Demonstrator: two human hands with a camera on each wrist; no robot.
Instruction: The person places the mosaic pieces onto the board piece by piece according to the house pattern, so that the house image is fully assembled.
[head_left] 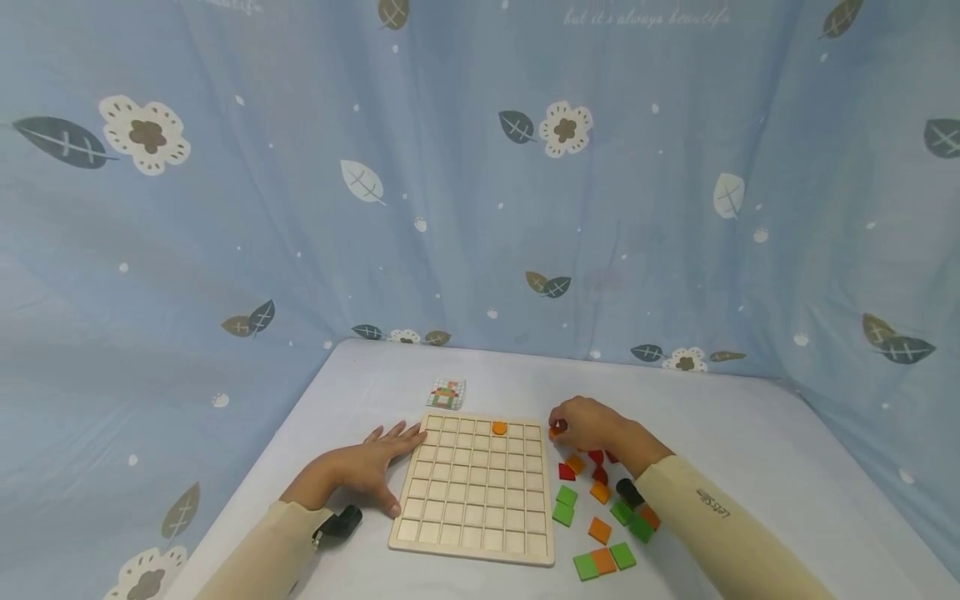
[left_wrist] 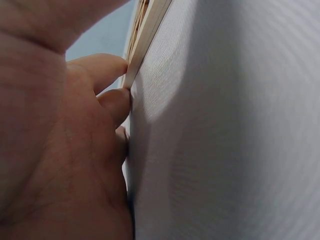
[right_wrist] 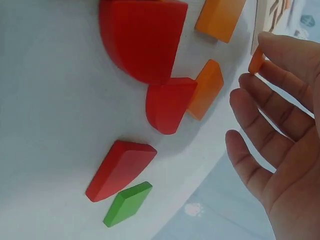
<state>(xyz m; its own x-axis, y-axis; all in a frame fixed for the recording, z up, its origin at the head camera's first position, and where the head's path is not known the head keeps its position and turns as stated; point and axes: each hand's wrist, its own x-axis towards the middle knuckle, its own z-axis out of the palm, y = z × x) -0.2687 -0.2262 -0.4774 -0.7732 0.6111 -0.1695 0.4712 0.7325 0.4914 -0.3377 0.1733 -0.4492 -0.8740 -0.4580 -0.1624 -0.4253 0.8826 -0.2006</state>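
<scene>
On the table (head_left: 750,450), the board (head_left: 480,483) has a card (head_left: 446,393) behind its left half and tiles (head_left: 600,529) to its right.

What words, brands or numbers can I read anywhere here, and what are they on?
"but it's always beautifu": blue curtain, upper right.
"LetsS...": right sleeve; last letters blurred.
Another line, curtain's upper left: faint, cut off by the picture's edge, not surely readable.
Picture card: too small to tell whether it bears writing.
</scene>
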